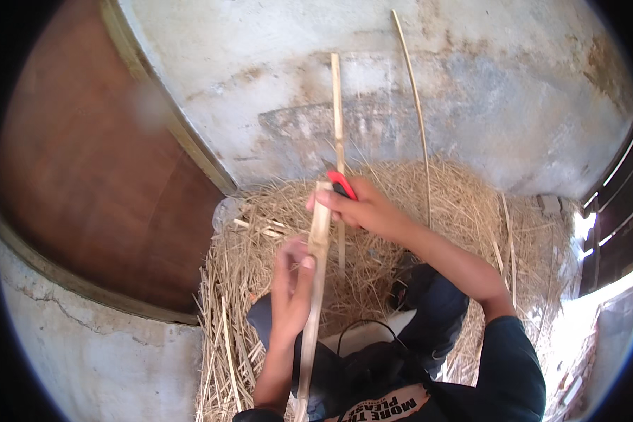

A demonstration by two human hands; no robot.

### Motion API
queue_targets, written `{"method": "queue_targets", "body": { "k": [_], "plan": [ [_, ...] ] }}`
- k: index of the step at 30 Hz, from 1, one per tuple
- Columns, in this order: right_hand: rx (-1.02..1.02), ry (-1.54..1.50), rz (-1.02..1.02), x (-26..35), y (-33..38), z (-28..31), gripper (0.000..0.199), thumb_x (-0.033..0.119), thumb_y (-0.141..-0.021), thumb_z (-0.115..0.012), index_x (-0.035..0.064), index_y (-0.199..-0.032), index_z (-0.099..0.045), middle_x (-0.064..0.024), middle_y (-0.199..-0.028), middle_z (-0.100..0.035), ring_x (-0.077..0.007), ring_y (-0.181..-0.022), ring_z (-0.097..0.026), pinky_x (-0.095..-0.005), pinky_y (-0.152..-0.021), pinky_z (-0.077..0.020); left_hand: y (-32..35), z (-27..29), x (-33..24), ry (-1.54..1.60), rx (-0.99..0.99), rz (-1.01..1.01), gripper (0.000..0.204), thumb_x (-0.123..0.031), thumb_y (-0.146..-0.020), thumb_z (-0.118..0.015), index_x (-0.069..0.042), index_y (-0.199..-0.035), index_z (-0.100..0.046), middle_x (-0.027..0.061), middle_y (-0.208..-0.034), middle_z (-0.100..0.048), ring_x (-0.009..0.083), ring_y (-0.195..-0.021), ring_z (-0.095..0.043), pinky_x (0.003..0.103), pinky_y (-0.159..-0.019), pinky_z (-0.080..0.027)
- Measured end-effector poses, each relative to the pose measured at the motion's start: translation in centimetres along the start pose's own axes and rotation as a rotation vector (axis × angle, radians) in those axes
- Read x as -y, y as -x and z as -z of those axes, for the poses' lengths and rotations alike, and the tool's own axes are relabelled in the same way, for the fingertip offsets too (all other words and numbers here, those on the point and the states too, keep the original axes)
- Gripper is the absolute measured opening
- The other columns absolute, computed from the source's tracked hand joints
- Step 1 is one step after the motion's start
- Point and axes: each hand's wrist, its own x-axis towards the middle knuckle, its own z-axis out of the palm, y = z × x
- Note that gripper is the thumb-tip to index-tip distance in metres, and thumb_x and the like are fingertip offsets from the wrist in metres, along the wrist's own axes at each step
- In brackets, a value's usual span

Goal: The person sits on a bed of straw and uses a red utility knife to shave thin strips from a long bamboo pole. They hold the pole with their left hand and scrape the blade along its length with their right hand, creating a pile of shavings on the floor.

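A long, pale strip of split bamboo [315, 302] runs upright in front of me, from the lower edge to the middle of the view. Partway along it, my left hand [292, 285] is closed round the strip, thumb on its near face. My right hand [359, 207], at the strip's far end, grips a knife [342, 184] with a red and black handle. The short blade points away toward the wall. My right thumb also presses on the strip's end; the fingers behind are partly hidden.
Straw-like shavings [450, 190] cover the ground, with cut slivers [225, 344] at the left. A flat bamboo piece [336, 105] and a thin stick [418, 105] lean against the stained wall [485, 91]. A brown door [105, 169] stands left, a dark slatted panel [615, 211] right.
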Motion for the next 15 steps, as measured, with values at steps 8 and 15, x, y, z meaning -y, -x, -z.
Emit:
{"method": "queue_targets", "body": {
  "k": [8, 15],
  "plan": [
    [0.046, -0.237, -0.139, -6.1, -2.7, 1.6, 0.04, 0.042, -0.111, -0.061, 0.0076, -0.123, -0.077, 0.0049, -0.077, -0.052, -0.0004, -0.052, -0.034, -0.0215, -0.049, -0.0229, 4.1, -5.8, 1.6, -0.477, 0.585, -0.597, 0.023, -0.014, -0.088, -0.084, -0.01, -0.108, -0.075, 0.005, -0.119, -0.072, 0.0269, -0.107, -0.069, 0.041, -0.091, -0.055],
    [0.031, -0.265, -0.149, -6.4, -2.9, 1.2, 0.04, 0.042, -0.111, -0.061, 0.006, -0.121, -0.076, 0.0037, -0.077, -0.054, -0.0008, -0.049, -0.032, -0.0215, -0.048, -0.0215, 10.1, -14.3, 9.3, -0.519, 1.085, -0.81, 0.029, -0.026, -0.083, -0.083, -0.009, -0.106, -0.077, 0.0055, -0.121, -0.072, 0.0289, -0.139, -0.055, 0.055, -0.124, -0.035]
  ]
}}
